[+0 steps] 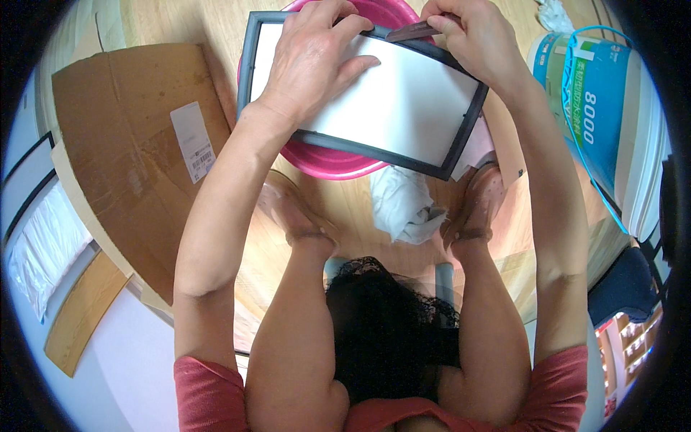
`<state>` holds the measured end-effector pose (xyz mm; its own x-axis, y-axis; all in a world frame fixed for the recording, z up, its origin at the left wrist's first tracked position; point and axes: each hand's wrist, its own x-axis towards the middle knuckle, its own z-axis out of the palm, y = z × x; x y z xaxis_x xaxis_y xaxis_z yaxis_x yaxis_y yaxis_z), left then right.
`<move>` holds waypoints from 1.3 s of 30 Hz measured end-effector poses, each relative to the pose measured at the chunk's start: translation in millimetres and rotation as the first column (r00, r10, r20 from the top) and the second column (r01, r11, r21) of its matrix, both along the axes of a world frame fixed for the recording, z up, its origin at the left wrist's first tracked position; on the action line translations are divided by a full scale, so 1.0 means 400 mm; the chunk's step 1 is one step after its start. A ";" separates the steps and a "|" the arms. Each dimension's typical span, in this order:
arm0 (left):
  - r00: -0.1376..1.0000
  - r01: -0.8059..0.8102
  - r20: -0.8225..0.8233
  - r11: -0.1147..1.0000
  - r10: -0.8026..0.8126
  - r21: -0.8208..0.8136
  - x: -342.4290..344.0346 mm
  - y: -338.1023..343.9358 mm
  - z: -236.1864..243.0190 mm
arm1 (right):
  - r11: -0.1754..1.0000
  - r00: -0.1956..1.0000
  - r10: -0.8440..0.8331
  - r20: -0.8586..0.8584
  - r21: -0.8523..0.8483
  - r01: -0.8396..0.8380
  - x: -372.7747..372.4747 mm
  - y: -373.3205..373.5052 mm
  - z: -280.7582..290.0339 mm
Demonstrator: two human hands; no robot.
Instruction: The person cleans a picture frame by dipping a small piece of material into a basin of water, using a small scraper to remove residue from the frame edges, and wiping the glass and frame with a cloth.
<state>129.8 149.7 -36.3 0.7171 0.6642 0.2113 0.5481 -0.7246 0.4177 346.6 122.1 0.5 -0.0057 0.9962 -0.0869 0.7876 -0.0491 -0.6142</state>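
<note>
A black rectangular frame [374, 150] with a white panel [403, 97] lies tilted over a round pink basin [324, 164]. My left hand [317, 57] rests on the panel's left part, thumb out flat and apart from the index finger, whose tip touches the frame's far bar. At the far edge, my right hand [468, 32] is closed in a pinch on a dark brown flat strip [417, 30]. The strip's narrow end meets the far bar, close to my left index finger. Part of my right hand's grip is hidden behind its fingers.
A brown cardboard box [137, 137] with a white label stands on the left. To the right is a blue and white bucket [590, 101] with a blue handle. Crumpled whitish cloth [407, 205] lies between my feet on the wooden floor. A wrapped plastic package [47, 237] is at far left.
</note>
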 end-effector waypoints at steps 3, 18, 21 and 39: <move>0.999 0.003 0.036 1.000 -0.002 -0.024 0.010 0.004 -0.006 | 0.993 0.999 -0.036 -0.032 -0.114 0.032 0.003 0.003 0.004; 0.995 0.094 0.063 0.968 -0.082 -0.234 0.033 -0.001 0.025 | 0.956 0.894 0.254 -0.369 -0.045 -0.290 0.018 -0.047 -0.097; 0.995 0.077 0.077 0.965 -0.060 -0.249 0.013 -0.010 0.030 | 0.928 0.918 0.342 -0.201 -0.085 -0.364 -0.002 -0.058 -0.075; 0.518 -0.432 0.313 0.559 0.796 -0.708 -0.209 -0.028 0.071 | 0.988 0.890 -0.126 -0.438 0.025 0.153 0.128 -0.134 0.040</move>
